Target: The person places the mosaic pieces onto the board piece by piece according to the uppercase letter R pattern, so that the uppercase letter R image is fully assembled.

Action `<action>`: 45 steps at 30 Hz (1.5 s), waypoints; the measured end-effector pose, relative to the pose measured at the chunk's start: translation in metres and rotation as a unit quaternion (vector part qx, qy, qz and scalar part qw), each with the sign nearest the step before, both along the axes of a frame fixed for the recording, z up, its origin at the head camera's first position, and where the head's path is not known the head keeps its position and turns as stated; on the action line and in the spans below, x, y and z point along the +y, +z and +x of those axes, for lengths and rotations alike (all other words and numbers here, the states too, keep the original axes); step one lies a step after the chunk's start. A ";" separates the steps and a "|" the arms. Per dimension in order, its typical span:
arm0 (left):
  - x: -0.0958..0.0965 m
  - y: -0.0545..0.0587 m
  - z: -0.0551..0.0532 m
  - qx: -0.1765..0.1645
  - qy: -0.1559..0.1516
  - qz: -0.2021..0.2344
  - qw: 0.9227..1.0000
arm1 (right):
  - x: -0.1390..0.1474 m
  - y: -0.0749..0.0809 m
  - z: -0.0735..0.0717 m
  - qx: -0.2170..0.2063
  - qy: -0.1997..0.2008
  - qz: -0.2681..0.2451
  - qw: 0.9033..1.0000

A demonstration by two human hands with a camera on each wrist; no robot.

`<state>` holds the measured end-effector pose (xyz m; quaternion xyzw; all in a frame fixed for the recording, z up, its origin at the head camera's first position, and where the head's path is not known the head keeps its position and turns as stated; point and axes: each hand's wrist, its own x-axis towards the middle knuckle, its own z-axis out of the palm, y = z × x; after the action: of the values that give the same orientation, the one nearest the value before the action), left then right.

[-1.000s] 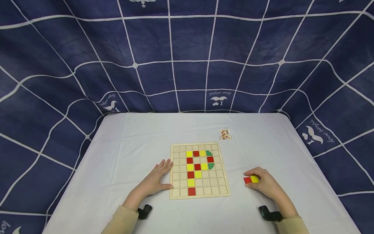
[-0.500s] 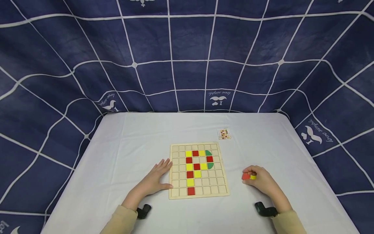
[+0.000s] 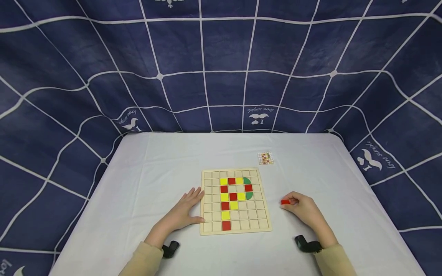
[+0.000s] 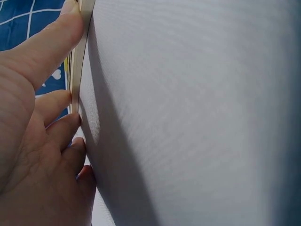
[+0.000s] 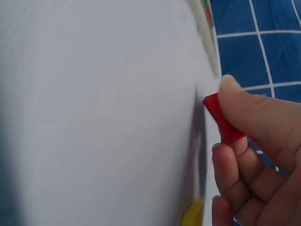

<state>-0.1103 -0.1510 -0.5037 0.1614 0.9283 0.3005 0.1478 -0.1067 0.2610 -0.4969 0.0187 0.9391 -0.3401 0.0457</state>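
A wooden grid board [image 3: 211,207] lies on the white table, with red, yellow and green tiles set in some of its squares. Along its left edge my left hand [image 3: 185,211] rests, thumb and fingertips touching the rim; the left wrist view shows the left hand [image 4: 42,113] against the board's side [image 4: 79,66]. To the right of the board, my right hand [image 3: 304,208] pinches a red tile [image 3: 285,202] between thumb and fingers. Close up, the red tile [image 5: 223,120] is tilted. A yellow tile [image 5: 193,214] shows below that hand; whether it is held, I cannot tell.
A small printed pattern card [image 3: 265,158] lies behind the board's far right corner. White cloth covers the table [image 3: 165,161]. A dark blue curtain [image 3: 224,88] with white lines stands at the back and both sides.
My right hand has moved left and slightly away from me with the red tile, which is now tipped. The yellow tile is no longer seen in the head view. My left hand stays put.
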 end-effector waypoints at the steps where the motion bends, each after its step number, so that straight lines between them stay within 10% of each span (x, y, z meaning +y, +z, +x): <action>1: 0.000 0.000 0.000 0.000 -0.001 0.000 1.000 | -0.003 0.001 -0.001 0.003 -0.001 -0.006 1.000; 18: 0.000 -0.001 -0.001 0.000 0.000 -0.001 1.000 | -0.076 0.005 0.001 -0.024 0.050 -0.144 0.988; 45: 0.000 0.000 0.001 -0.004 0.006 -0.002 1.000 | -0.112 -0.004 0.013 0.029 0.117 -0.072 0.990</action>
<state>-0.1095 -0.1509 -0.5042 0.1542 0.9294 0.3002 0.1495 -0.0942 0.1495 -0.5005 -0.1049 0.9089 -0.3994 0.0590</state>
